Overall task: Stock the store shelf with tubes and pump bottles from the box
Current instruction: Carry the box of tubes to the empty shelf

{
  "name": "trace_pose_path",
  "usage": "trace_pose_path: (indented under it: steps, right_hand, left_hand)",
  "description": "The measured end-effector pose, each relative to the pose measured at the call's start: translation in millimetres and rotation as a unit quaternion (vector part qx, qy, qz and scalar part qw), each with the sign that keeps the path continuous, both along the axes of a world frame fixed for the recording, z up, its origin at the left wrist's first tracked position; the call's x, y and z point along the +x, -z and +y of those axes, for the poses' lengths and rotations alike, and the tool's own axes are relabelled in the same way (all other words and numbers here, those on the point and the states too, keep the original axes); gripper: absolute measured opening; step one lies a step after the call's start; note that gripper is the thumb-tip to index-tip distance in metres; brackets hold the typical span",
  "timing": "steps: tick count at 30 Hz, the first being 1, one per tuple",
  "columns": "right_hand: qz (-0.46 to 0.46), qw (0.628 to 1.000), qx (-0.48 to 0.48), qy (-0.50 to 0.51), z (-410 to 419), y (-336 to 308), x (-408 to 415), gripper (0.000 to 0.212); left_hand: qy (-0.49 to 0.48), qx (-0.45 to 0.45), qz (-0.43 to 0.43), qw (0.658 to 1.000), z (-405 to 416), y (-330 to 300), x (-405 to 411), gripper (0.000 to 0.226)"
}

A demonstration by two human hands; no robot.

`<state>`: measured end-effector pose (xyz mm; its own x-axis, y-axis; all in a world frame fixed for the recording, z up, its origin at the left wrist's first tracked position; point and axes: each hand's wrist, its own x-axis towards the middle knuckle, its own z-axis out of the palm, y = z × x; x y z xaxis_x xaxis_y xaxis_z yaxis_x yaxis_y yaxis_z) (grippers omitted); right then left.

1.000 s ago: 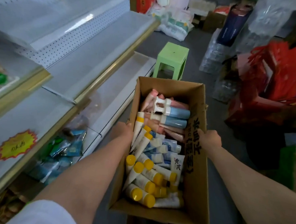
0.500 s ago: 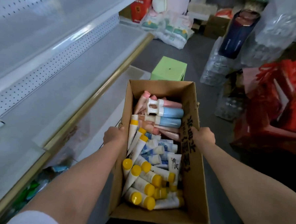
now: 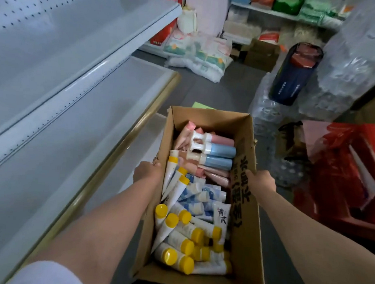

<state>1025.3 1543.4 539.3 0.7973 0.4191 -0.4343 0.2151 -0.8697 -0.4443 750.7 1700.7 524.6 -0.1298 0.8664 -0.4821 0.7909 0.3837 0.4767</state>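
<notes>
I hold an open cardboard box [image 3: 244, 242] in front of me, off the floor. My left hand [image 3: 147, 174] grips its left wall and my right hand [image 3: 261, 181] grips its right wall. Inside lie several white tubes with yellow caps [image 3: 177, 234] at the near end, blue-and-white tubes [image 3: 197, 197] in the middle, and pink tubes [image 3: 215, 177] with pink and blue pump bottles [image 3: 218, 151] at the far end. The grey store shelf [image 3: 58, 135] with a gold front edge runs along my left.
Another bare shelf [image 3: 57, 37] sits above the gold-edged one. Packs of water bottles [image 3: 268, 115], a dark blue cylinder [image 3: 294, 75], red bags [image 3: 350, 172] and white sacks [image 3: 200, 53] crowd the floor ahead and to the right. A green stool corner [image 3: 202, 105] peeks over the box.
The box has come up with both hands still on its sides, and my view has risen and moved forward. The green stool is now almost hidden behind the box.
</notes>
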Motion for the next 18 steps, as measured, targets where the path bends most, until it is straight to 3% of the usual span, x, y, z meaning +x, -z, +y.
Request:
trace_pose_path:
  steps: [6, 18]
  right_hand:
    - [0.010, 0.999, 0.023, 0.039, 93.5, 11.7, 51.9, 0.043]
    - [0.038, 0.999, 0.020, 0.032, 254.0, 54.6, 169.3, 0.045]
  left_hand:
    - [0.065, 0.018, 0.038, 0.997, 114.5, 1.8, 66.3, 0.054]
    - [0.030, 0.027, 0.031, 0.999, 275.6, 26.9, 185.3, 0.048]
